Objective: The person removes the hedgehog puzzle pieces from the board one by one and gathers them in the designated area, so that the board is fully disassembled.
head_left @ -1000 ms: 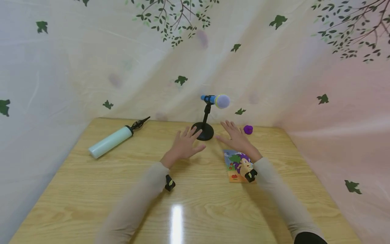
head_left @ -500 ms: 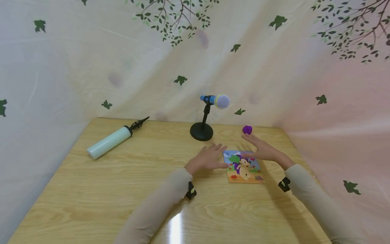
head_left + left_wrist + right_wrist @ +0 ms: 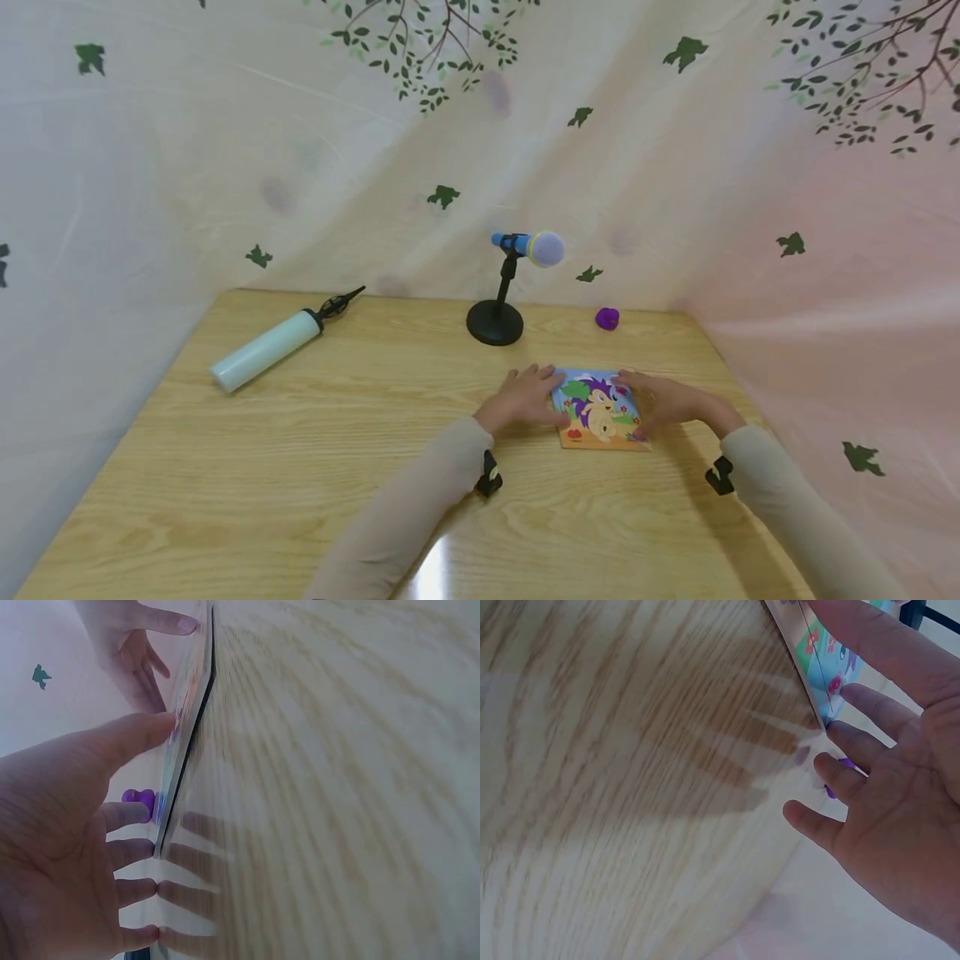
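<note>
A flat jigsaw puzzle (image 3: 597, 408) with a purple-haired hedgehog picture lies on the table, thin cut lines showing on it in the right wrist view. My left hand (image 3: 525, 398) is at its left side, fingers spread; in the left wrist view the thumb (image 3: 146, 735) reaches over the puzzle's face and the fingertips are right at its edge. Across from it, my right hand (image 3: 667, 402) is at the right side. Its thumb (image 3: 885, 645) lies over the puzzle's surface, and the other fingers extend loosely by the corner. Neither hand curls round the puzzle.
Behind the puzzle is a small purple object (image 3: 607, 318). A blue toy microphone (image 3: 528, 247) sits on a black stand (image 3: 495, 323) at the back. To the left lies a pale green hand pump (image 3: 266, 352). A printed cloth (image 3: 360, 150) hangs behind the wooden table (image 3: 262, 483).
Both hands have come back from beside the microphone stand and moved right, ending at either side of the puzzle. The puzzle lies in about the same place.
</note>
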Motion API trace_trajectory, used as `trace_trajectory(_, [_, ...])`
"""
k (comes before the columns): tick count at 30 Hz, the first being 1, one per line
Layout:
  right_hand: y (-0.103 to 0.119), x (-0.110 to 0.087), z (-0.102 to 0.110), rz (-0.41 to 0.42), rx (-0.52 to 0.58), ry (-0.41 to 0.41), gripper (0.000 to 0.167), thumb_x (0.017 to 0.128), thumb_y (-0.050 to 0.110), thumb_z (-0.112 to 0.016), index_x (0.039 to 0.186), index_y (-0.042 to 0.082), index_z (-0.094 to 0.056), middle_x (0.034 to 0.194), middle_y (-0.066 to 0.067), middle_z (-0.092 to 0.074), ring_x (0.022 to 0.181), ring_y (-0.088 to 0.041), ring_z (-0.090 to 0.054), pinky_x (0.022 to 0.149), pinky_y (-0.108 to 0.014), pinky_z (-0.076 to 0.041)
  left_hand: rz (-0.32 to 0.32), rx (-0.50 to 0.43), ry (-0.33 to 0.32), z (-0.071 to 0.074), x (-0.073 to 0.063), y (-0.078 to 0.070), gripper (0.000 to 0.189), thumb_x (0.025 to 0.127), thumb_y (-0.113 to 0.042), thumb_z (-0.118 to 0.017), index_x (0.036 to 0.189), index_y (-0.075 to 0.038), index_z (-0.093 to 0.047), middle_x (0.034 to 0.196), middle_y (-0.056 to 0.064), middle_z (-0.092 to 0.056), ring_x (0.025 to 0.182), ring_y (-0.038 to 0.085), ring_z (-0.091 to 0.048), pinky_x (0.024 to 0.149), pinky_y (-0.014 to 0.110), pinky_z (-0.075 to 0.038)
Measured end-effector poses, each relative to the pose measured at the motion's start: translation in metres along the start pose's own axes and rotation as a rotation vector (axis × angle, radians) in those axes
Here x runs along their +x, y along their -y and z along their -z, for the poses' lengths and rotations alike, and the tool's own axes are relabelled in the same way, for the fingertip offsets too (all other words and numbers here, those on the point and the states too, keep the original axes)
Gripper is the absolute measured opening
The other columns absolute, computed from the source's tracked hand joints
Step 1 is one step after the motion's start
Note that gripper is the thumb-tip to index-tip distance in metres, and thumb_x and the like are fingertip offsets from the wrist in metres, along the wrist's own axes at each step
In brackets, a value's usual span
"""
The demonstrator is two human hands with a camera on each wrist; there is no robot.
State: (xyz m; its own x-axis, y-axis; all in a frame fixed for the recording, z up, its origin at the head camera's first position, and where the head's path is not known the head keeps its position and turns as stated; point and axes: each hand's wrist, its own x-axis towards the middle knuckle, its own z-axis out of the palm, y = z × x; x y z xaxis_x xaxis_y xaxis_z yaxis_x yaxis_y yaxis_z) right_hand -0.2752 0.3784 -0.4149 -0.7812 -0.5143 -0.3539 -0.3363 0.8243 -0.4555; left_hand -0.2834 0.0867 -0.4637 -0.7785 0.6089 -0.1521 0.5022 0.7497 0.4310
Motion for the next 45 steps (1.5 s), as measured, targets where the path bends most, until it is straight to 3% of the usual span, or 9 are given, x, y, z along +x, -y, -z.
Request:
trace_trajectory(9, [-0.008,0.000,-0.007,0.042,-0.007,-0.029,0.100,0.075,0.029,-0.090,0.155,-0.001,-0.037,0.163,-0.035,-0.016,0.146,-0.063,-0.016,0.114,-0.080,-0.016,0.031,0.033,0.015,0.003,0.000,-0.006,0.086,0.091,-0.058,-0.067,0.161,-0.021,-0.032,0.171,0.002,-0.023,0.158,0.029,-0.019,0.129,0.056,-0.018])
trace_trajectory(17, [0.009,0.018,-0.011,0.018,-0.029,-0.037,0.098,0.078,0.031,-0.088,0.157,0.005,-0.036,0.165,-0.030,-0.018,0.148,-0.058,-0.019,0.118,-0.074,-0.021,0.039,0.018,0.004,0.017,-0.012,0.012,0.085,0.087,-0.050,-0.076,0.157,-0.016,-0.041,0.167,0.006,-0.032,0.155,0.026,-0.030,0.125,0.051,-0.031])
trace_trajectory(24, [0.034,0.048,-0.017,0.073,-0.091,-0.032,0.097,0.080,0.035,-0.087,0.157,0.003,-0.037,0.164,-0.031,-0.021,0.148,-0.056,-0.025,0.119,-0.070,-0.025,0.040,-0.006,0.002,0.030,-0.030,0.048,0.085,0.087,-0.047,-0.078,0.156,-0.013,-0.042,0.166,0.009,-0.033,0.154,0.028,-0.032,0.124,0.050,-0.033])
trace_trajectory(30, [0.065,0.080,-0.021,0.100,-0.111,-0.016,0.094,0.081,0.036,-0.086,0.157,0.005,-0.038,0.165,-0.027,-0.023,0.149,-0.052,-0.028,0.121,-0.066,-0.028,0.073,-0.088,0.013,0.046,-0.053,0.081,0.084,0.086,-0.039,-0.080,0.155,-0.010,-0.042,0.165,0.014,-0.033,0.153,0.033,-0.032,0.125,0.050,-0.031])
trace_trajectory(36, [0.104,0.112,-0.028,0.142,-0.069,-0.016,0.092,0.082,0.033,-0.086,0.157,0.007,-0.039,0.166,-0.024,-0.025,0.151,-0.049,-0.027,0.123,-0.063,-0.026,0.071,-0.121,0.009,0.063,-0.084,0.121,0.084,0.087,-0.033,-0.080,0.155,-0.003,-0.040,0.164,0.021,-0.032,0.153,0.039,-0.031,0.126,0.052,-0.028])
trace_trajectory(45, [0.155,0.154,-0.044,0.190,-0.111,-0.040,0.092,0.081,0.036,-0.086,0.157,0.009,-0.040,0.165,-0.019,-0.031,0.153,-0.039,-0.029,0.126,-0.055,-0.026,0.094,-0.211,-0.011,0.079,-0.135,0.176,0.089,0.086,-0.031,-0.081,0.156,-0.002,-0.036,0.166,0.024,-0.025,0.153,0.045,-0.024,0.126,0.059,-0.022])
